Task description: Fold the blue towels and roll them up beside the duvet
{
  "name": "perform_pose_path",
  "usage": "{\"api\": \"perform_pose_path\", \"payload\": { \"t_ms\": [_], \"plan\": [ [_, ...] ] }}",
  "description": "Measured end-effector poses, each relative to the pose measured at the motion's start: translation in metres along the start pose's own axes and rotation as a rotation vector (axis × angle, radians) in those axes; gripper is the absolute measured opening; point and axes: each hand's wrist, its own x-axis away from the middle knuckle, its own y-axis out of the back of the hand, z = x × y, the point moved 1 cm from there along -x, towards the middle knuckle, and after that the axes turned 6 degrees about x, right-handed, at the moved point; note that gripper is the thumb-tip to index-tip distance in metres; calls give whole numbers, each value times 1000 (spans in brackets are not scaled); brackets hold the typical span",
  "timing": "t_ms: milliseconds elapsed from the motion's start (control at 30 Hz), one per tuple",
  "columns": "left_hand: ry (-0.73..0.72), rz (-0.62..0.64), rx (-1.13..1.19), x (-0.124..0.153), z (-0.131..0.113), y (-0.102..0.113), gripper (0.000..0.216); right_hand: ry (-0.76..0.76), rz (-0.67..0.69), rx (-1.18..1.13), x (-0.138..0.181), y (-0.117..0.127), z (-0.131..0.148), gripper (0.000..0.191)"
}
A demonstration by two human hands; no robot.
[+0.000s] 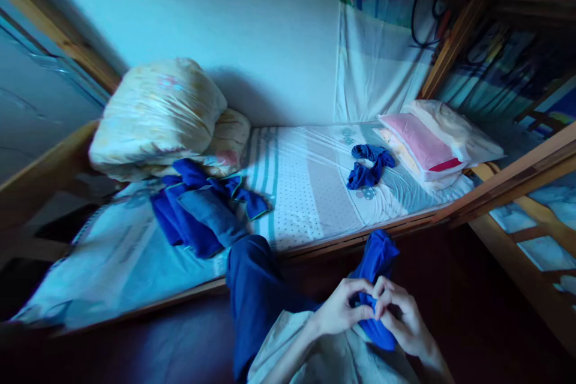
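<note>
In front of the bed (294, 216), the left hand (342, 306) and right hand (405, 316) pinch a blue cloth (378, 336), which looks bunched, not tidy yet. On the bed, blue clothes (198, 210) and a crumpled rag (380, 157) look messy too.

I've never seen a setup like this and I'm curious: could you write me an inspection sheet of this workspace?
Surface: bed with a patterned, wrinkled sheet.
Job's things: blue cloth in the hands; its exact kind is unclear.
Clutter: heap of blue clothes beside a bundled quilt; crumpled dark-blue cloth near a pink pillow.
Grippers: none, bare hands; left hand and right hand both pinch the cloth, fingers close together.
Cables: a dark loop by the wooden post; cannot tell whether it is a cable.
Surroundings: pale wall, hanging curtain, dark floor.
</note>
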Motion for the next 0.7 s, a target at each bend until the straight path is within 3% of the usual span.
{"api": "perform_pose_path", "payload": {
  "t_ms": [100,200,433,567,700],
  "plan": [
    [-32,27,-91,3,6,7,65,56,20,74,-4,4,5,24],
    [-35,-29,-273,11,9,29,60,87,54,179,-8,17,12,17],
    [175,-185,-678,53,19,96,46,129,-63,425,-4,85,28,16],
    [188,-334,-727,86,-13,116,43,0,-57,477,12,116,18,23],
    [226,-352,-668,120,-67,120,49,-196,200,425,26,118,-3,31]
  ]
}}
